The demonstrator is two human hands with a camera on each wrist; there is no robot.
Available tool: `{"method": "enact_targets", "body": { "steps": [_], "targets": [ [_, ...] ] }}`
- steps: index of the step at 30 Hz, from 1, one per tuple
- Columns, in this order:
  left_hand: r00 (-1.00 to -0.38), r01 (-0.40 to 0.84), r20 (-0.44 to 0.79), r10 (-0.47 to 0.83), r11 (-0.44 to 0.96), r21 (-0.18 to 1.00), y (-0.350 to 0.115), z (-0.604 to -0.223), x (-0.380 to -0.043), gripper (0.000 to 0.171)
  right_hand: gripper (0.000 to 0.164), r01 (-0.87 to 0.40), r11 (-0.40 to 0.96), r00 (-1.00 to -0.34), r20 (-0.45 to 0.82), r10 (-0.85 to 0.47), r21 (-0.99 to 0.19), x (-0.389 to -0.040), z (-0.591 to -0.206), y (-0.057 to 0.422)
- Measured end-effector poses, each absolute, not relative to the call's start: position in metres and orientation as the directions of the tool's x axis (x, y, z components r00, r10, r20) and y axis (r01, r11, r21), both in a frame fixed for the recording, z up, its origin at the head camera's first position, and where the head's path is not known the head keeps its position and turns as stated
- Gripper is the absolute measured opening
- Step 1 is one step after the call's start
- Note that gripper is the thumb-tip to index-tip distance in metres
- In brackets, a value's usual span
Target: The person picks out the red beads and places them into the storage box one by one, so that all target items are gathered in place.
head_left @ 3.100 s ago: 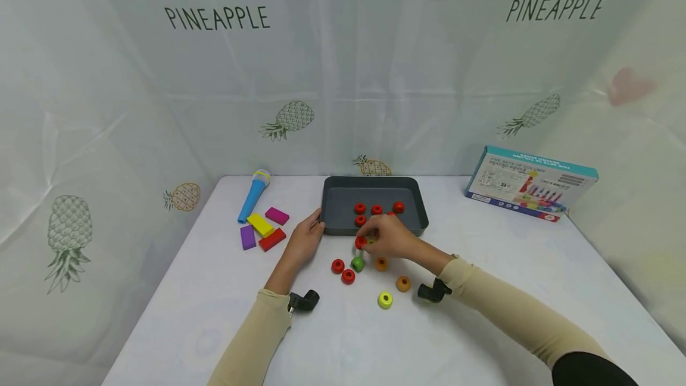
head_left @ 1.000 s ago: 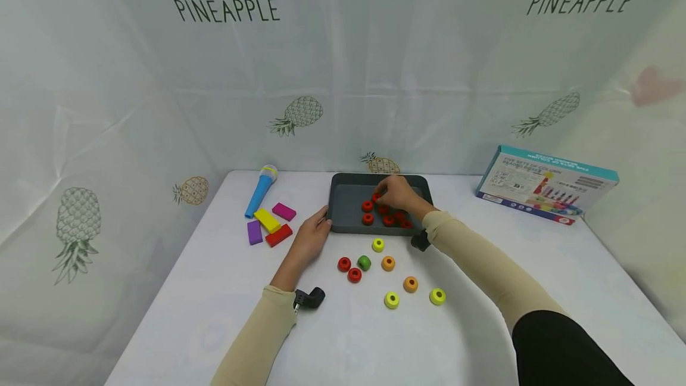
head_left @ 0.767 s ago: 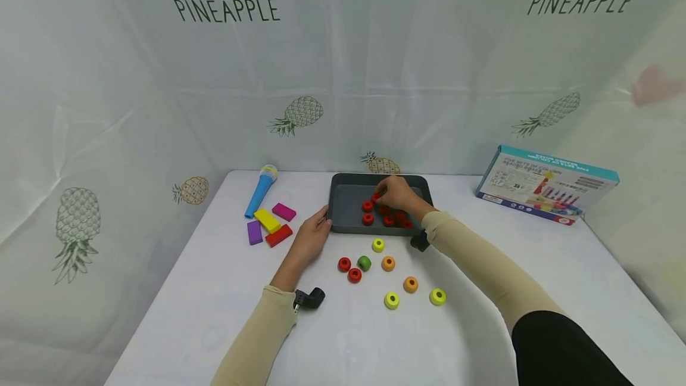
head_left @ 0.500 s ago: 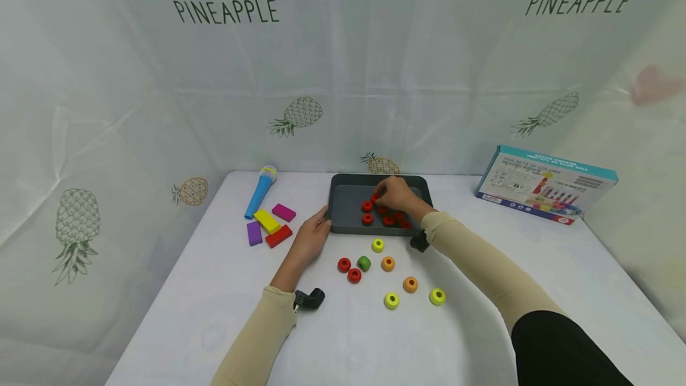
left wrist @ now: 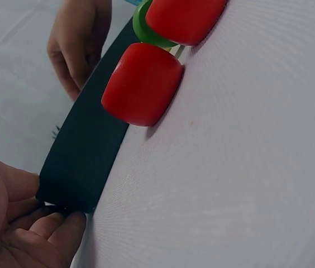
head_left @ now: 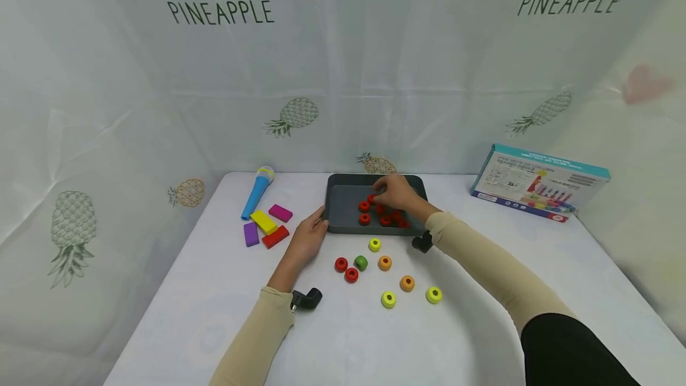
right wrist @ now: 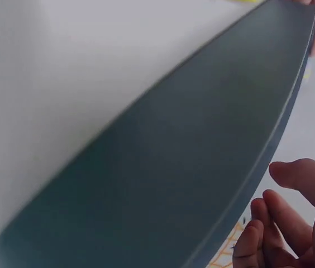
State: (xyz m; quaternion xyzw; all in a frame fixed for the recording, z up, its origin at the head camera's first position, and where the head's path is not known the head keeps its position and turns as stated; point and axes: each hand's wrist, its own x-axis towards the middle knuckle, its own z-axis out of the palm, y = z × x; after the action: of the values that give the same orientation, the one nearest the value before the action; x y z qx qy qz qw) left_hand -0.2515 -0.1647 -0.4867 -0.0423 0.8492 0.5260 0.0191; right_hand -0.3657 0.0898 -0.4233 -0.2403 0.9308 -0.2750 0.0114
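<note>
With thumb and fingers, my left hand [head_left: 306, 242] grips the left edge of a dark grey tray [head_left: 343, 192]; the left wrist view shows the fingers [left wrist: 62, 234] at its corner. My right hand [head_left: 395, 193] reaches over the tray, its fingertips beside a red bead [head_left: 371, 199]. In the right wrist view the thumb [right wrist: 300, 176] stands apart from the fingers, and no bead shows between them. Several more red beads [head_left: 364, 219] lie inside the tray, some partly hidden by the hand. Before the tray sit two red beads [head_left: 351, 274] and a green bead [head_left: 361, 262].
Yellow beads [head_left: 388, 299] and orange beads [head_left: 407, 283] lie nearer the person. Left of the tray are purple, red, magenta and yellow blocks [head_left: 264, 222] and a blue toy microphone [head_left: 256, 195]. A toy box [head_left: 538, 183] stands back right, before a pineapple-print curtain [head_left: 429, 76].
From in front of the tray, my right hand has carried a red bead into it. Over the last second it has hardly moved. My left hand has stayed on the tray's edge.
</note>
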Motion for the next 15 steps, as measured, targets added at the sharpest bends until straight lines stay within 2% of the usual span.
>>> {"method": "enact_targets", "body": {
  "steps": [15],
  "targets": [
    [-0.997, -0.078, -0.067, -0.041, 0.43, 0.9, -0.165, -0.485, -0.249, 0.054, 0.032, -0.48, 0.658, -0.856, 0.145, -0.496, -0.581, -0.324, -0.422, 0.081]
  ]
}}
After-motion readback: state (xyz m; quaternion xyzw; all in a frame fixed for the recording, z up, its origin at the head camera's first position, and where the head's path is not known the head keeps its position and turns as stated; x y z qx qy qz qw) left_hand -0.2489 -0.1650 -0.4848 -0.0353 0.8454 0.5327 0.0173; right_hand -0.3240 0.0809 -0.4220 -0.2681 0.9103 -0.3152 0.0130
